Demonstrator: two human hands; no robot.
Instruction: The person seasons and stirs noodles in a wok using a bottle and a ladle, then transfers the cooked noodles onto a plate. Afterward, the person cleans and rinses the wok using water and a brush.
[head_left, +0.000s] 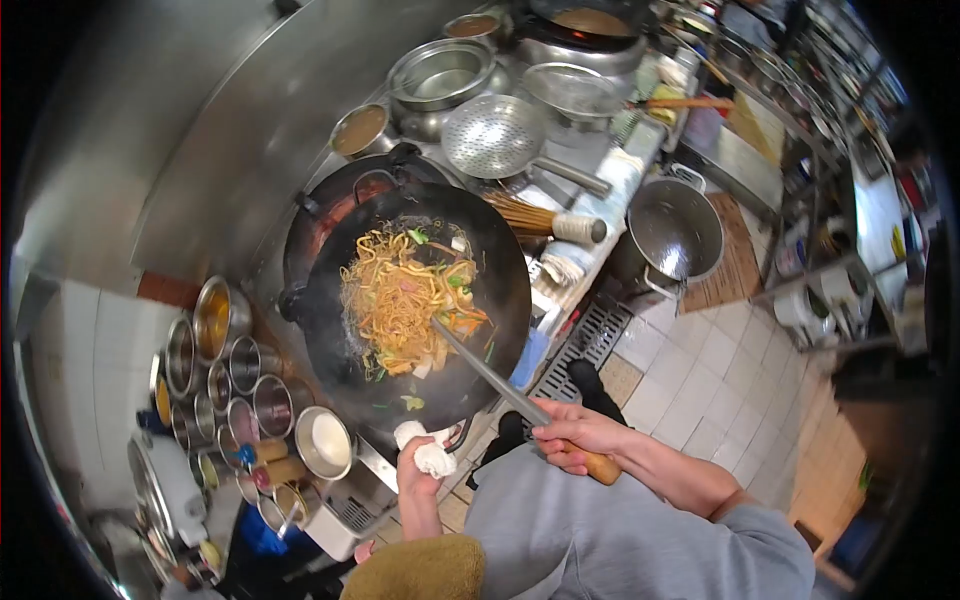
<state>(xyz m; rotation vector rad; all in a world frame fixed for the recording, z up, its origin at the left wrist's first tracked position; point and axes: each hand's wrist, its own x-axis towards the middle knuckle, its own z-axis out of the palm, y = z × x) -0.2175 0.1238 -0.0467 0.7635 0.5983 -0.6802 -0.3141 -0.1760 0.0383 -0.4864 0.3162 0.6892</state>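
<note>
so here i am over the wok (508, 285), the noodles (400, 300) heaped in its middle with bits of green and carrot-coloured strips through them, steam-like haze hanging near the rim. my right hand (580, 437) is wrapped round the long tool (490, 375), fingers clamped near its wooden grip (600, 467), well back from the metal, which i'd say spares me the heat and gives me reach. its far end is buried at the right edge of the noodles, so i can't tell its shape. over on the near side, my left hand (418, 468) has its fingers closed on a white cloth (434, 460), bunched right beside the wok's near handle (463, 435); padding against hot metal, i judge, though whether i'm gripping the handle through it i can't tell. off to the left, the metal tins (272, 402) crowd together beside the squeeze bottles (280, 472), presumably so everything sits within reach. and far right of the wok, there's the strainer (490, 135) and the bamboo brush (530, 215), its bound handle pointing right, handy for a quick grab.
</note>
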